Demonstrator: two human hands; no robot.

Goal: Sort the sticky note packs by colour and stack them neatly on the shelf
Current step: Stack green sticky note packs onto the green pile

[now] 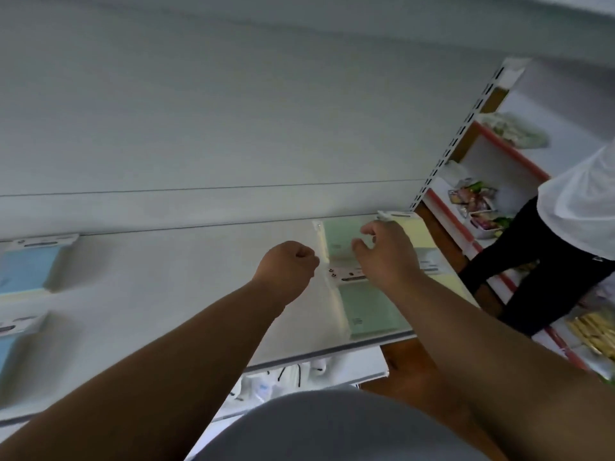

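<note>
Far left on the white shelf (186,281): two blue packs, one at the back (25,269) and one nearer the front edge (10,344), each with a white header card, well apart from the rest. Mid-shelf: left hand (288,264) curled into a fist, held over bare shelf just left of the green packs; whether anything is pinched inside cannot be told. Just beside it, a pale strip, perhaps a pack's edge, too blurred to tell. Next, two green packs: rear green pack (339,239) against the back wall, front green pack (369,311) near the shelf's front edge, header cards meeting between them. Right hand (387,254) hovering over the rear green pack, fingers loosely bent and spread, thumb and forefinger near its surface, nothing clearly gripped. Further right, yellow packs (421,236) at the shelf's right end, partly hidden by the right hand and wrist. Beyond the shelf upright, another person (565,227) in a white top and dark trousers beside red-edged shelves (512,151) of blurred goods.
</note>
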